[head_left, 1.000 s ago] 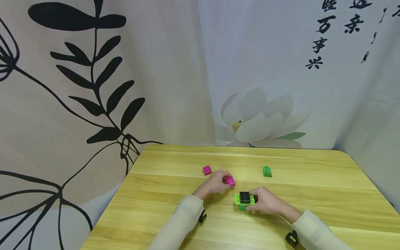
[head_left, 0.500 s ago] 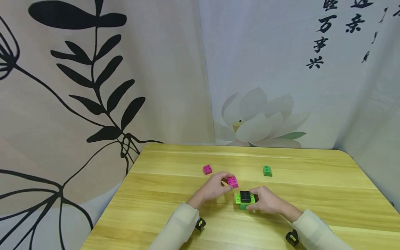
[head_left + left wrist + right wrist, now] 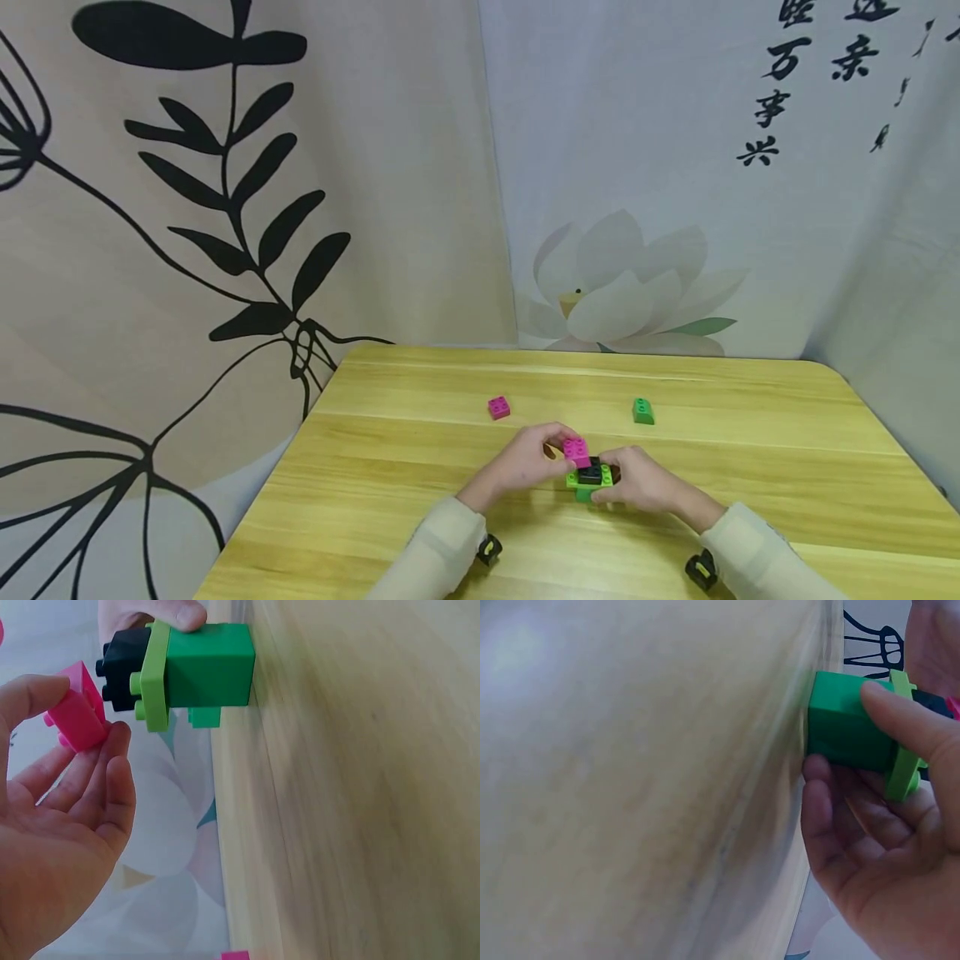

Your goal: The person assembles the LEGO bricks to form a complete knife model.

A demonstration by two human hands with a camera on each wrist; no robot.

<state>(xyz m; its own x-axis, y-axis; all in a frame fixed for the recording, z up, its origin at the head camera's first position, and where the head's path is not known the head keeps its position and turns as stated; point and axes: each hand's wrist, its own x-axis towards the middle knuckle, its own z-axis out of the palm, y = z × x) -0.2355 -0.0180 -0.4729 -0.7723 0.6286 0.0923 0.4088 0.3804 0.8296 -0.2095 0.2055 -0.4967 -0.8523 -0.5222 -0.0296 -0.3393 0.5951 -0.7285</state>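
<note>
My left hand (image 3: pixel 528 458) pinches a pink building brick (image 3: pixel 78 709) between thumb and fingers. In the left wrist view the brick is tilted, a small gap from the studs of a black brick (image 3: pixel 127 667). That black brick tops a stack, above a light green plate (image 3: pixel 155 679) and a green block (image 3: pixel 210 665). With my right hand (image 3: pixel 643 481) I grip the stack from the right, thumb on the green block, fingers on its other side in the right wrist view. From the head view the pink brick (image 3: pixel 576 451) partly covers the black one.
Further back on the wooden table (image 3: pixel 750 433) lie a second pink brick (image 3: pixel 498 407) and a small green brick (image 3: pixel 642 411). A printed cloth (image 3: pixel 412 167) hangs behind the table's far edge. Black straps (image 3: pixel 489 550) sit by the wrists.
The left hand has carried the pink brick right and nearer, from left of the stack to over the black brick. The right hand and the stack have hardly moved.
</note>
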